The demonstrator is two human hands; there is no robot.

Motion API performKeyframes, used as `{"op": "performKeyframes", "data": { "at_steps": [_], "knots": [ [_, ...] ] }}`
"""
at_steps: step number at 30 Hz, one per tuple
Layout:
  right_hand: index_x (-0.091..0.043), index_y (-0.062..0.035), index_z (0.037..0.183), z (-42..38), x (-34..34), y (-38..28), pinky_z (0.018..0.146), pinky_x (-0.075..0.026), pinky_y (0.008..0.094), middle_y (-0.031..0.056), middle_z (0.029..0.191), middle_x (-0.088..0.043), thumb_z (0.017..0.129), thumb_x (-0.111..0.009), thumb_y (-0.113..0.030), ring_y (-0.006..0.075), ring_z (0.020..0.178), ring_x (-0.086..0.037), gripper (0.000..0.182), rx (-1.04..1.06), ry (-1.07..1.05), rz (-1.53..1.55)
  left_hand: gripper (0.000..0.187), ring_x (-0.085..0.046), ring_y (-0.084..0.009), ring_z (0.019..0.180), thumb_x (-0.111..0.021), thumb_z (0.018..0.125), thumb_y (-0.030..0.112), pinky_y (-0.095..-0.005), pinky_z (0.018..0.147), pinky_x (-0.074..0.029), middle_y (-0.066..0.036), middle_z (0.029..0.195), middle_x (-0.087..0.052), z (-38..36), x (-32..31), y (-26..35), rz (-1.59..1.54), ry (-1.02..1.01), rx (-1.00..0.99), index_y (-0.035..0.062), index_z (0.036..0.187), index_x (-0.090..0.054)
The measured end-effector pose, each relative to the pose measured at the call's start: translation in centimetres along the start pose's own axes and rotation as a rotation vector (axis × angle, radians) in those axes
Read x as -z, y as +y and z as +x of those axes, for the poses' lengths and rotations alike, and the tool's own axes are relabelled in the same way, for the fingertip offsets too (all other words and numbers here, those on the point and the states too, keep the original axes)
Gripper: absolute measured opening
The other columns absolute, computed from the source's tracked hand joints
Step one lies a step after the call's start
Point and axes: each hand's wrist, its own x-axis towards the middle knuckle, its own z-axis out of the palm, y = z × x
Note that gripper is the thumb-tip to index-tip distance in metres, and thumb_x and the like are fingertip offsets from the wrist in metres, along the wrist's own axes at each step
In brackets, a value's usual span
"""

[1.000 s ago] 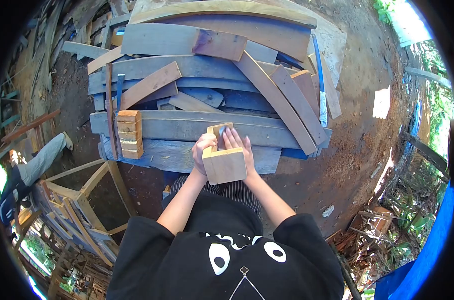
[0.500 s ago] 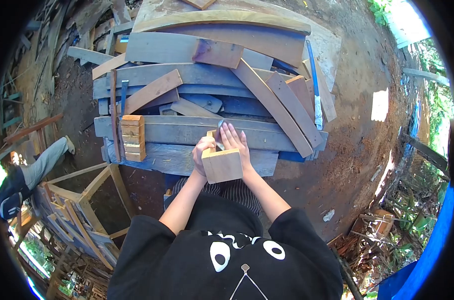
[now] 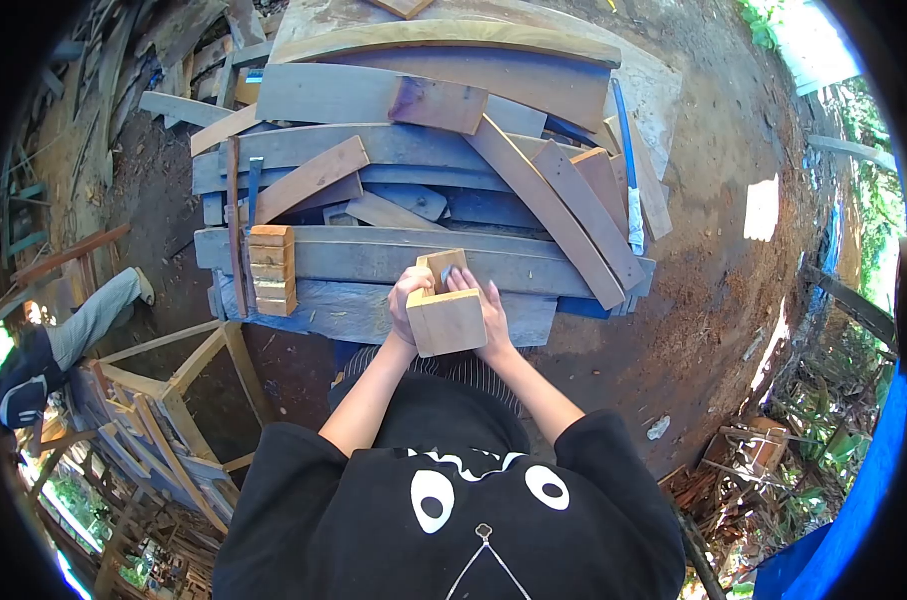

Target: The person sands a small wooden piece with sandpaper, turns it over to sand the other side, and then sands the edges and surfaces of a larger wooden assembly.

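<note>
A small open wooden box [image 3: 448, 325] of pale, smooth boards is held in front of my body, just over the near edge of the plank pile. My left hand [image 3: 408, 298] wraps round its left wall, fingers curled over the top edge. At the right wall is my right hand [image 3: 486, 315], its fingers bent over the edge into the box. By those fingertips shows a small grey-blue piece [image 3: 446, 272], too small and too covered to name. The inside of the box is mostly hidden.
Stacked planks [image 3: 374, 255] lie ahead, with a block of short wood pieces [image 3: 273, 270] and a chisel-like tool [image 3: 255, 185] on the left. A long blue-handled tool [image 3: 627, 150] lies right. A wooden frame [image 3: 189, 375] stands at left, near another person's leg [image 3: 99, 315].
The box has tipped so that its far end board now shows. My right hand's fingers, stretched forward before, are now drawn back and bent over the right wall.
</note>
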Motion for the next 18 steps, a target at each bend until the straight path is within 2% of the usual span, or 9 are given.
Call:
{"op": "performKeyframes", "data": {
  "at_steps": [3,4,7,8,10,12,15,18],
  "knots": [
    [-0.048,-0.0071,0.132,4.7,1.1,0.3,0.111,-0.018,0.0410,0.0054,0.142,-0.044,0.088,-0.040,-0.024,0.0160,0.132,-0.040,0.047,-0.058,-0.015,0.010,0.037,-0.059,-0.0268,0.067,-0.073,0.072,0.011,-0.0340,0.058,-0.050,-0.015,0.079,-0.056,0.6,-0.1,0.7,0.034,0.002,-0.031,0.0043,0.094,-0.044],
    [-0.048,-0.0072,0.132,4.2,0.8,0.0,0.111,-0.016,0.0403,0.0054,0.141,-0.045,0.089,-0.040,-0.024,0.0154,0.132,-0.040,0.047,-0.056,0.004,-0.033,0.036,-0.059,-0.0268,0.067,-0.073,0.073,0.011,-0.0341,0.058,-0.050,-0.015,0.079,-0.057,0.9,-0.1,0.9,0.044,-0.001,-0.049,0.0045,0.094,-0.044],
    [-0.046,-0.0058,0.133,-0.1,0.3,-0.6,0.111,-0.016,0.0406,0.0060,0.142,-0.044,0.088,-0.040,-0.024,0.0158,0.133,-0.038,0.050,-0.014,0.043,-0.063,0.043,-0.053,-0.0200,0.077,-0.076,0.068,0.009,-0.0320,0.071,-0.046,-0.011,0.086,-0.052,-0.1,0.0,0.3,-0.046,-0.025,0.032,0.0055,0.095,-0.043],
    [-0.044,-0.0051,0.135,-0.6,0.1,-0.6,0.111,-0.015,0.0413,0.0061,0.143,-0.042,0.087,-0.040,-0.024,0.0157,0.134,-0.037,0.052,0.006,0.039,-0.120,0.041,-0.055,-0.0225,0.074,-0.075,0.070,0.010,-0.0327,0.067,-0.047,-0.013,0.084,-0.053,-0.1,0.1,0.1,-0.034,-0.018,0.017,0.0050,0.095,-0.043],
    [-0.043,-0.0052,0.135,0.9,0.0,-0.2,0.112,-0.014,0.0418,0.0061,0.144,-0.042,0.087,-0.040,-0.025,0.0156,0.135,-0.036,0.052,-0.019,-0.005,-0.006,0.036,-0.060,-0.0276,0.070,-0.072,0.073,0.011,-0.0339,0.059,-0.050,-0.016,0.079,-0.057,-0.1,0.1,-0.2,-0.012,-0.008,-0.004,0.0042,0.094,-0.044],
    [-0.043,-0.0052,0.135,3.5,0.9,0.2,0.112,-0.013,0.0426,0.0064,0.144,-0.041,0.088,-0.040,-0.027,0.0159,0.136,-0.035,0.052,-0.030,-0.028,0.017,0.036,-0.061,-0.0275,0.070,-0.072,0.073,0.011,-0.0340,0.059,-0.050,-0.015,0.079,-0.057,0.2,0.0,0.0,0.011,-0.005,-0.017,0.0041,0.094,-0.044],
    [-0.044,-0.0047,0.135,2.7,1.0,-0.1,0.112,-0.012,0.0430,0.0066,0.144,-0.041,0.088,-0.040,-0.027,0.0163,0.136,-0.033,0.052,-0.066,-0.059,0.091,0.035,-0.060,-0.0270,0.069,-0.072,0.074,0.011,-0.0341,0.059,-0.050,-0.015,0.079,-0.057,0.5,-0.2,0.6,0.022,-0.003,-0.026,0.0040,0.094,-0.044],
    [-0.045,-0.0045,0.134,0.0,-0.3,-0.5,0.112,-0.012,0.0433,0.0071,0.144,-0.041,0.088,-0.040,-0.026,0.0171,0.137,-0.033,0.051,-0.036,0.003,0.012,0.035,-0.060,-0.0267,0.069,-0.072,0.073,0.011,-0.0341,0.060,-0.050,-0.015,0.079,-0.056,0.5,0.0,0.4,0.014,0.001,-0.014,0.0037,0.094,-0.044]
  ]
}}
